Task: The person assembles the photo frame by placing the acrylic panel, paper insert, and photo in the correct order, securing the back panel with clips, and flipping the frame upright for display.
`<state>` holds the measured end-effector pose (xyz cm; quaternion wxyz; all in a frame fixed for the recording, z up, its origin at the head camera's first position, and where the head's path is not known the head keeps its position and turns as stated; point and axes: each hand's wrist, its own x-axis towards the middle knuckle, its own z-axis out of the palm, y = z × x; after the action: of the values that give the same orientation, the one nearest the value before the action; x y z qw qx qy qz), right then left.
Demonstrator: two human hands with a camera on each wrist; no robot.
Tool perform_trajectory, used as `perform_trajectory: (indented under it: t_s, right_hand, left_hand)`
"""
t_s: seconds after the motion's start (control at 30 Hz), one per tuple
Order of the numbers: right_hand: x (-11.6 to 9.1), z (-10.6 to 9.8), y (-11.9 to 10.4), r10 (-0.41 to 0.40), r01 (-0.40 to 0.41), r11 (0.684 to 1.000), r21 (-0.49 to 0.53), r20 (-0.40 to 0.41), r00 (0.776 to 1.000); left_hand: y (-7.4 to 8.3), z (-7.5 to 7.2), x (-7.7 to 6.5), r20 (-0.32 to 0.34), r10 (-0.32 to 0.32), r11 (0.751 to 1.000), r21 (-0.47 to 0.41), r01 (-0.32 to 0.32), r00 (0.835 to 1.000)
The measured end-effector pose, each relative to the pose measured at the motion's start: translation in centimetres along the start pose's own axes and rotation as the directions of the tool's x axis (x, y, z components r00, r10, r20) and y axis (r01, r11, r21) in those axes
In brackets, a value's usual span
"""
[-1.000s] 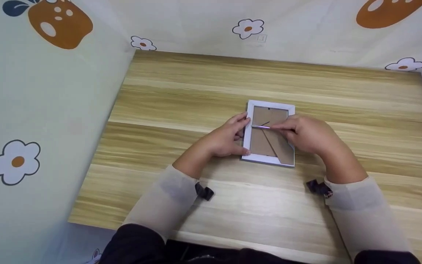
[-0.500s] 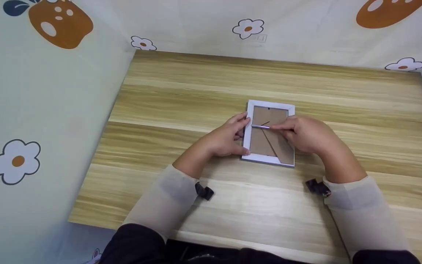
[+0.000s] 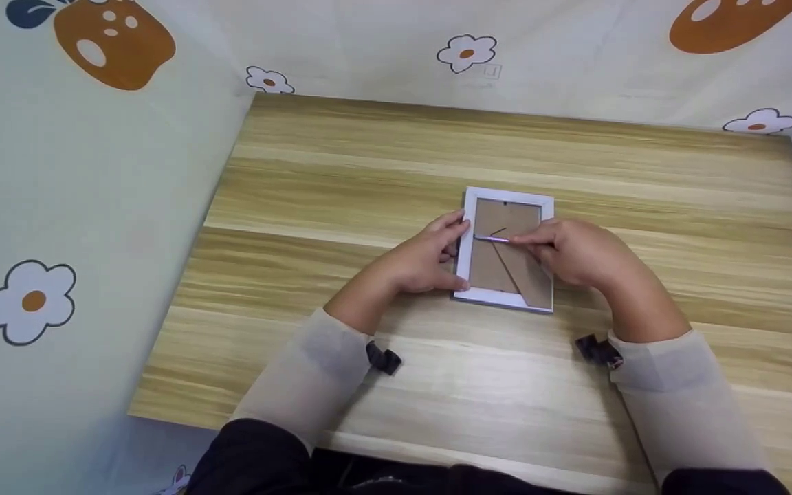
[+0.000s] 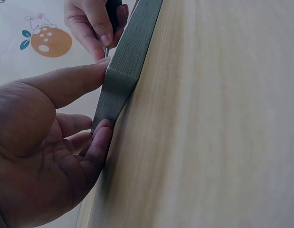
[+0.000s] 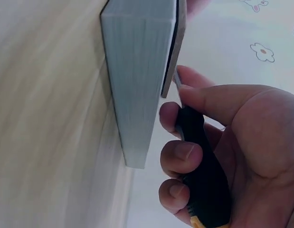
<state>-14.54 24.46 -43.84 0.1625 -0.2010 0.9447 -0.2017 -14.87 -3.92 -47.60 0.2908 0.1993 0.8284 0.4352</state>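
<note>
A white picture frame (image 3: 496, 297) lies face down on the table, its brown backing board (image 3: 485, 265) and slanted stand leg facing up. My left hand (image 3: 427, 260) grips its left edge, with the thumb near the lower corner. In the left wrist view the other fingers curl against the frame's grey side (image 4: 130, 47). My right hand (image 3: 578, 253) holds a screwdriver by its black handle (image 5: 208, 175), fingers wrapped round it. The thin metal shaft (image 3: 491, 238) lies across the backing, its tip at the inner left edge of the frame. Whatever the tip touches is too small to tell.
The wood-grain table (image 3: 355, 172) extends around the frame on every side. A pale wall covering (image 3: 368, 48) with flower and fruit prints stands behind and to the left. Black straps (image 3: 386, 359) hang at both wrists.
The screwdriver shaft and right hand have shifted very slightly to the right. The left hand and the frame stay in place.
</note>
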Motion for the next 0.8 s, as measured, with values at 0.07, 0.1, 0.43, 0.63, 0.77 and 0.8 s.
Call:
perform_trajectory:
  t_s: [0.07, 0.1, 0.43, 0.63, 0.77, 0.8]
  right_hand:
    - [0.0, 0.1, 0.1, 0.001, -0.001, 1.000, 0.009, 0.003, 1.000]
    - [0.1, 0.1, 0.1, -0.002, 0.001, 1.000, 0.010, 0.005, 1.000]
    - [0.1, 0.2, 0.2, 0.013, -0.013, 1.000, -0.011, 0.023, 1.000]
    - [-0.5, -0.4, 0.3, -0.018, 0.018, 0.999, -0.029, 0.003, 1.000]
    - [-1.6, -1.0, 0.4, -0.037, 0.037, 0.999, -0.015, -0.035, 0.999]
    - [-2.0, -1.1, 0.4, -0.043, 0.042, 0.999, -0.018, -0.043, 0.998]
  left_hand:
    - [0.0, 0.0, -0.1, 0.001, 0.003, 1.000, -0.008, -0.003, 1.000]
    - [0.0, 0.0, -0.1, 0.002, 0.007, 1.000, -0.011, -0.007, 1.000]
    - [-0.3, 0.1, 0.0, 0.009, 0.001, 1.000, 0.000, -0.001, 1.000]
    - [-0.2, 0.1, 0.1, 0.012, 0.009, 1.000, 0.003, -0.009, 1.000]
    - [-0.2, 0.0, 0.1, 0.012, 0.011, 1.000, 0.001, -0.011, 1.000]
    - [-0.2, 0.0, 0.2, 0.011, 0.009, 1.000, 0.001, -0.009, 1.000]
